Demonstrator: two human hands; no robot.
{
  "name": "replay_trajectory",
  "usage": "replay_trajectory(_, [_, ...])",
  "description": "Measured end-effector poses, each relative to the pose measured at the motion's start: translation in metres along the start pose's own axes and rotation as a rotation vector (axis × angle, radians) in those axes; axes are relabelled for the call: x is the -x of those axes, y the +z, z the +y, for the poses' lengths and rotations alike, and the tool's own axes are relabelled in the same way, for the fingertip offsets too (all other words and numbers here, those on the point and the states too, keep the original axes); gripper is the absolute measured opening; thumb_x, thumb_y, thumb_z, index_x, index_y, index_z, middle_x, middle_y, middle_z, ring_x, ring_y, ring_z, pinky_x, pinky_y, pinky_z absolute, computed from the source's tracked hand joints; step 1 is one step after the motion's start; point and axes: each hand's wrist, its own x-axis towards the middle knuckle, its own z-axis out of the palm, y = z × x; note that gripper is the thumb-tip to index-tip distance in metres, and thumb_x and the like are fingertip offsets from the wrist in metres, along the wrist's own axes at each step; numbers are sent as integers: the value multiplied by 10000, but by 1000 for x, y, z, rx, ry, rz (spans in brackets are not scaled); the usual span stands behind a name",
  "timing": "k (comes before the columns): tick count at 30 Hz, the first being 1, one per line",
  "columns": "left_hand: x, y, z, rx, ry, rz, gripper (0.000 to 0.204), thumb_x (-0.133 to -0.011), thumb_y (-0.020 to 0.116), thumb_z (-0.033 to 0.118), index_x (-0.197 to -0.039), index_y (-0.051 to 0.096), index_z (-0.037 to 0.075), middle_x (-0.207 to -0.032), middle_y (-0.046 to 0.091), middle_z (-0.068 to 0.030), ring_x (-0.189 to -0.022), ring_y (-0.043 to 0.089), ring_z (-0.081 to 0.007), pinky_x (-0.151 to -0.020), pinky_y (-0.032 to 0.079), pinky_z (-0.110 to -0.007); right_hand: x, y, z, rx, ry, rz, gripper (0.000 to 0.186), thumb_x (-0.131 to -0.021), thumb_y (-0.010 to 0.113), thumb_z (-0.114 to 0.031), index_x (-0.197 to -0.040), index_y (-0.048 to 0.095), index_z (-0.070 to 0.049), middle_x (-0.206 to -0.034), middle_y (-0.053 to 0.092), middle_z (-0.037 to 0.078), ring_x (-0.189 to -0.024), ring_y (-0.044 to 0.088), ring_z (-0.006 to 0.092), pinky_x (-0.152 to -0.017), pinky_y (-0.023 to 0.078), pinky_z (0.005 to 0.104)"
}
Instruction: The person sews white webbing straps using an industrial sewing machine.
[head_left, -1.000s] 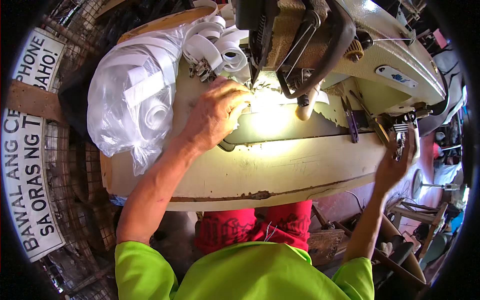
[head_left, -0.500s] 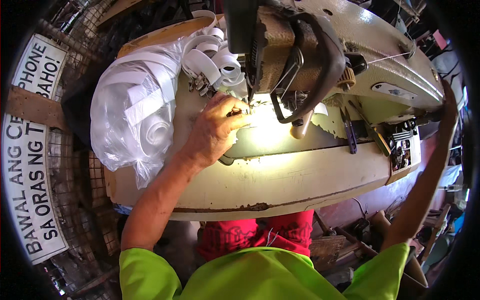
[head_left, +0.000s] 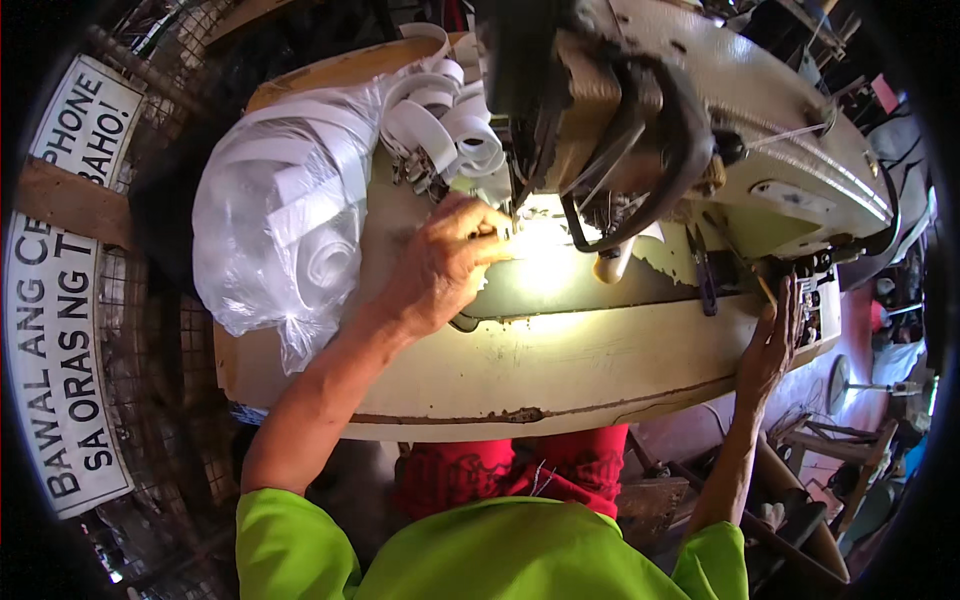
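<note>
Left hand's (head_left: 450, 265) thumb and forefinger tips are nearly together at the edge of the glare under the sewing machine (head_left: 690, 45). Can't tell if they're clamped on anything, it's all blown out, and the machine's head hides the needle and gets cut off up top. Right hand's (head_left: 768, 350) fingers look straight and close together near a blurry parts tray (head_left: 829, 312), grip unclear. White strap rolls (head_left: 418, 128) sit just beyond the left hand, beside a cloudy plastic bag (head_left: 240, 235).
</note>
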Motion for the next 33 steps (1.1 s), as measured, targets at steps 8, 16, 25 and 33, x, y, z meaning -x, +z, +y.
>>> replay_trajectory(8, [-1, -1, 3, -28, 16, 6, 297, -679, 649, -104, -917, 698, 68, -935, 602, -75, -909, 576, -275, -867, 488, -380, 4, 3, -6, 35, 20, 16, 462, -1022, 450, -267, -1425, 456, -40, -1464, 448, 176, -1396, 360, 345, -1142, 267, 460])
replay_trajectory(16, [-4, 2, 3, -43, -14, 44, 291, -673, 651, -105, -902, 701, 68, -932, 600, -72, -925, 562, -281, -847, 490, -386, 3, -7, -48, 141, -330, 212, 504, -933, 600, -113, -1410, 462, -33, -1451, 451, 182, -1354, 398, 374, -1125, 302, 479])
replay_trajectory(25, [-5, 0, 0, -23, 5, 67, 209, -714, 681, -64, -901, 695, 29, -937, 640, -72, -922, 584, -277, -816, 507, -362, -19, 62, -175, -401, -783, -483, 402, -865, 666, -164, -1238, 583, -38, -1158, 618, 174, -1014, 590, 356, -894, 490, 439])
replay_trajectory(33, [-5, -6, -10, -35, 13, -4, 165, -766, 657, -20, -928, 681, 4, -977, 648, -91, -937, 591, -279, -823, 513, -371, -19, 63, -182, -382, -772, -418, 410, -893, 634, -192, -1248, 568, 4, -1027, 631, 174, -928, 592, 336, -841, 491, 428])
